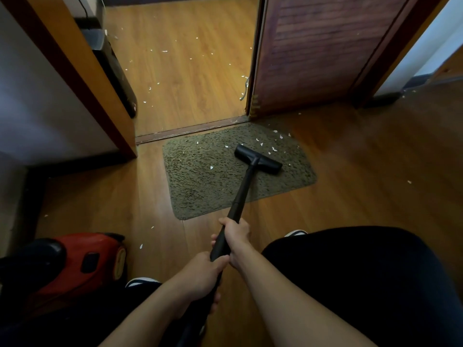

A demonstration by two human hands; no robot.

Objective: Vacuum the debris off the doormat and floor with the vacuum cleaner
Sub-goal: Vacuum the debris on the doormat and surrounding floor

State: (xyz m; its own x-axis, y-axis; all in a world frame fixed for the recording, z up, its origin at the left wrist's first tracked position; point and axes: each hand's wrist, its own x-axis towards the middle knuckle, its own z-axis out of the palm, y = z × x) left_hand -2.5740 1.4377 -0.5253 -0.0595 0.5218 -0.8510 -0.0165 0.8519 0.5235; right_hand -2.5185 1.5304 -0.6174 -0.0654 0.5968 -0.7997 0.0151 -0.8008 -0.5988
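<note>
Left hand [200, 274] is wrapped round the black wand [241, 194] closest in, right hand [235, 236] grips it just ahead. Nozzle [258, 159] sits on the green doormat [200, 186], white scraps [274, 149] just beyond it, more on the floor [350, 171]. Red vacuum body [82, 261] sits at left.

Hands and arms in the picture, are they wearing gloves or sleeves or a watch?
No gloves: the left hand and the right hand are bare, with no rings or watch that I can see. The left forearm and the right forearm are bare too; no sleeve shows before the picture's bottom edge.
</note>
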